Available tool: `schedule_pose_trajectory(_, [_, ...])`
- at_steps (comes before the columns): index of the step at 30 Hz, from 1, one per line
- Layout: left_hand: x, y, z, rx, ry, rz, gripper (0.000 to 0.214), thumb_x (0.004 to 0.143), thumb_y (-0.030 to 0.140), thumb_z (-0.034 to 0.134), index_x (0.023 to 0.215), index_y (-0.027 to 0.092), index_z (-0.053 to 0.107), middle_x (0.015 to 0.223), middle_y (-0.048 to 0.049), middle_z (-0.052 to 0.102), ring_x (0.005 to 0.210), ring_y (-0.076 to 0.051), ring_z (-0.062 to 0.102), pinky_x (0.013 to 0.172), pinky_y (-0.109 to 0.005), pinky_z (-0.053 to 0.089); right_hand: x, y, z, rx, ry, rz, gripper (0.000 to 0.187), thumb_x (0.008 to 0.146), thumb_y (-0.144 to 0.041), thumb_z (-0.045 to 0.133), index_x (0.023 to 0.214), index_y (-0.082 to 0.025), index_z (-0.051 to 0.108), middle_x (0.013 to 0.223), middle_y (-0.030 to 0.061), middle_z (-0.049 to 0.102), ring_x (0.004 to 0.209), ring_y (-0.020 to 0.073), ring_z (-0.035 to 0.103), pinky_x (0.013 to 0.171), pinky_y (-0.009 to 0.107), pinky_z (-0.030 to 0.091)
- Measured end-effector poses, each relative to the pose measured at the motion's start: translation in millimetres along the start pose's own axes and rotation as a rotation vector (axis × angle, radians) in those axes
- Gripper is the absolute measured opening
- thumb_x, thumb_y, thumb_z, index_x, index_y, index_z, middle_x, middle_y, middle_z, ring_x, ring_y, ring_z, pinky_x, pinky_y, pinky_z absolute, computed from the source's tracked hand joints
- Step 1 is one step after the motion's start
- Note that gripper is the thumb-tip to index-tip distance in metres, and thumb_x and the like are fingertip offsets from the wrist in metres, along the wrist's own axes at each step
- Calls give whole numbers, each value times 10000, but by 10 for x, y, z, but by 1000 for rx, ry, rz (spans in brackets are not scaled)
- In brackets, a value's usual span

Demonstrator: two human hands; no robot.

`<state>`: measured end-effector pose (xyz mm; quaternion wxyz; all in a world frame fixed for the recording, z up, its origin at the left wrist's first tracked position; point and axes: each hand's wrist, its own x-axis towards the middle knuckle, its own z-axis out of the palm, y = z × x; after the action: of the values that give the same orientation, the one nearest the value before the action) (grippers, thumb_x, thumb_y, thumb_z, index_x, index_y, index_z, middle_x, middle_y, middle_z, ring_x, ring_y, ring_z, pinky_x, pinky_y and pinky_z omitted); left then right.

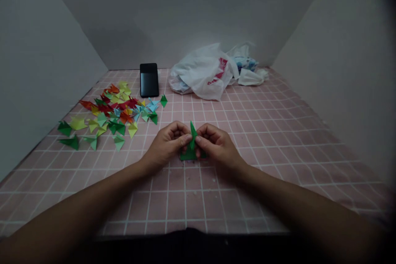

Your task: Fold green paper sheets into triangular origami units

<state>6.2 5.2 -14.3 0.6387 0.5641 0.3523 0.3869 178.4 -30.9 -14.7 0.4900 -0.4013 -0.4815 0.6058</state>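
On the left of the checked surface [278,128], folded papers [126,116] in red, orange, yellow, blue and green lie in a loose spread, with a dark phone [149,82] upright just behind. Near the middle, the left hand [170,142] has fingers curled and thumb pressed on a piece of green paper [193,132], which stands up in a point above the surface, between the hands. A crumpled plastic bag [202,72] sits farther back. The right hand [218,144] pinches the paper's other side, fingers bent. Beyond lies a blue-patterned packet [246,64].
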Motion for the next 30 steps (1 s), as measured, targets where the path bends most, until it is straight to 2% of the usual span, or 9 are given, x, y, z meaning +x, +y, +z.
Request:
schedule_pose_trajectory(4, [-32, 6, 32, 269, 117, 212, 140, 817, 253, 726, 818, 183, 604, 739, 22, 591, 663, -119, 557, 616, -244, 456, -22, 15, 22, -191, 87, -105, 186, 855, -291, 651, 752, -210, 521, 651, -43, 526, 564, 101, 491, 521, 243, 390])
schedule_pose_trajectory(6, [-58, 28, 43, 446, 118, 297, 74, 858, 226, 673, 809, 176, 647, 760, 1, 616, 709, -131, 576, 670, -262, 458, -19, 40, 14, -273, 113, -162, 180, 862, -277, 634, 744, -212, 515, 660, -37, 509, 594, 110, 476, 535, 248, 380])
schedule_pose_trajectory(9, [-89, 64, 58, 599, 119, 369, 119, 892, 242, 647, 798, 171, 662, 762, -9, 620, 728, -139, 581, 683, -271, 448, -8, 68, -13, -392, 121, -234, 169, 870, -256, 619, 742, -209, 520, 670, -31, 500, 618, 116, 457, 550, 253, 365])
schedule_pose_trajectory(16, [-102, 47, 77, 559, 143, 277, 126, 889, 280, 601, 848, 167, 639, 745, -13, 637, 669, -141, 587, 599, -262, 455, -9, 77, -40, -475, 84, -314, 134, 894, -223, 595, 769, -200, 552, 701, -22, 529, 639, 115, 470, 584, 263, 379])
schedule_pose_trajectory(22, [-112, 19, 82, 501, 211, 211, 128, 856, 287, 600, 794, 176, 611, 683, 0, 615, 613, -133, 575, 554, -251, 453, -15, 90, -23, -377, 93, -244, 124, 882, -239, 604, 781, -211, 537, 700, -22, 529, 642, 125, 493, 567, 264, 387])
schedule_pose_trajectory(25, [-109, 20, 86, 522, 220, 220, 101, 837, 264, 612, 786, 177, 616, 676, 5, 619, 610, -127, 579, 549, -241, 453, -13, 76, -2, -291, 105, -188, 133, 868, -243, 612, 777, -214, 519, 687, -35, 511, 611, 115, 480, 551, 262, 378])
schedule_pose_trajectory(30, [-106, 26, 88, 538, 196, 284, 42, 813, 207, 618, 784, 177, 620, 685, 12, 633, 613, -114, 603, 558, -222, 465, -19, 42, 30, -189, 70, -164, 78, 851, -243, 630, 876, -211, 564, 716, -38, 547, 604, 108, 493, 558, 263, 404])
